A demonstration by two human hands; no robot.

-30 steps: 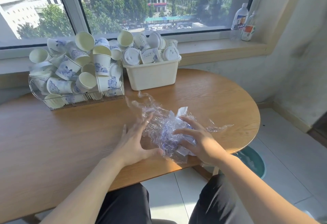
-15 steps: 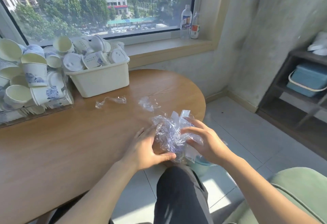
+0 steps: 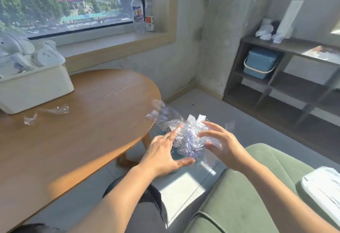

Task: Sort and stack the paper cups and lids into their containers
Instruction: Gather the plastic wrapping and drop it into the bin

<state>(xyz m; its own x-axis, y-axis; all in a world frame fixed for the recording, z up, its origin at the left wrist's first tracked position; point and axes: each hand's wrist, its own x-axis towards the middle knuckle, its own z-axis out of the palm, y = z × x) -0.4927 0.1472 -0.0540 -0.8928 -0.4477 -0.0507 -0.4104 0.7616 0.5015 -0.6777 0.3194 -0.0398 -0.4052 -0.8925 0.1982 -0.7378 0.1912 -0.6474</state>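
We held a crumpled wad of clear wrap [image 3: 185,137] between both hands, out past the round edge of the table [image 3: 82,122] and above the floor. Our left hand [image 3: 161,155] lay against the wad's left side, its fingers [image 3: 173,132] nearly straight and pointing up along the plastic, the thumb stretched out under the wad. Our right hand [image 3: 223,145] cupped the other side, its fingers [image 3: 209,133] curled over the wrap and its thumb pressing into it from below. A loose tail of the wrap trailed up and left from the left fingertips, over the table edge. White paper tabs stuck out of the wad just above the right fingertips.

Well to the left of the left fingers, a small scrap [image 3: 46,113] of clear film lay on the table. Beyond it stood the white bin [image 3: 36,87] heaped with lids [image 3: 46,57], cut off by the frame edge. We saw no cups from here.

Far above the fingers, two bottles [image 3: 142,13] stood on the sill. Right of the right hand lay a green cushion [image 3: 239,196], and farther back a shelf [image 3: 276,78] holding a blue box [image 3: 261,63].
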